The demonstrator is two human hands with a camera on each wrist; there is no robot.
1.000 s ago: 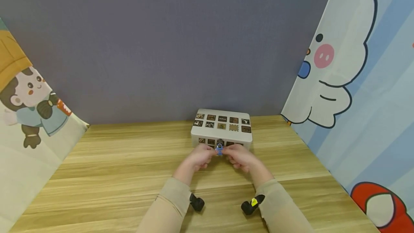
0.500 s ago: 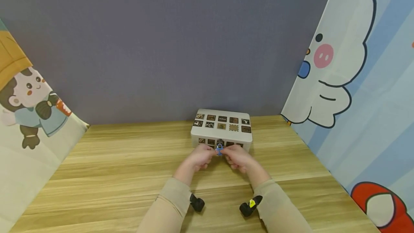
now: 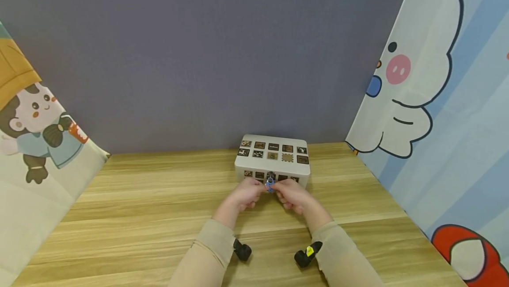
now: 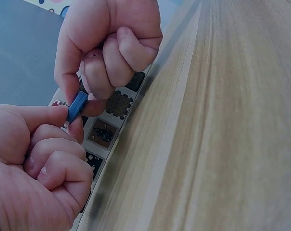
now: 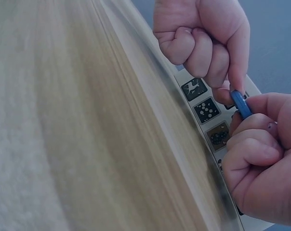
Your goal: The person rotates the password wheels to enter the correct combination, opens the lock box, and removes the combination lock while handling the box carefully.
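A small blue padlock (image 3: 270, 184) hangs at the metal clasp (image 3: 271, 175) on the front of a white box (image 3: 272, 163) printed with small dark pictures. From the left, my left hand (image 3: 248, 190) pinches the padlock's edge between thumb and forefinger. My right hand (image 3: 293, 193) pinches the opposite edge the same way. Both hands have their other fingers curled into the palm. In the left wrist view the blue padlock body (image 4: 77, 106) shows side-on between the two thumbs. Whether the shackle is locked is too small to tell.
The box stands on a wood-grain table (image 3: 159, 207), close to a grey upright panel (image 3: 199, 66). Cartoon-printed curtains (image 3: 445, 145) flank the table on both sides. A black wrist camera (image 3: 241, 250) sits at the left sleeve, another camera (image 3: 305, 257) at the right.
The right hand and forearm have shifted very slightly left, and the padlock has turned a little between the fingers. The left hand and the box have stayed put.
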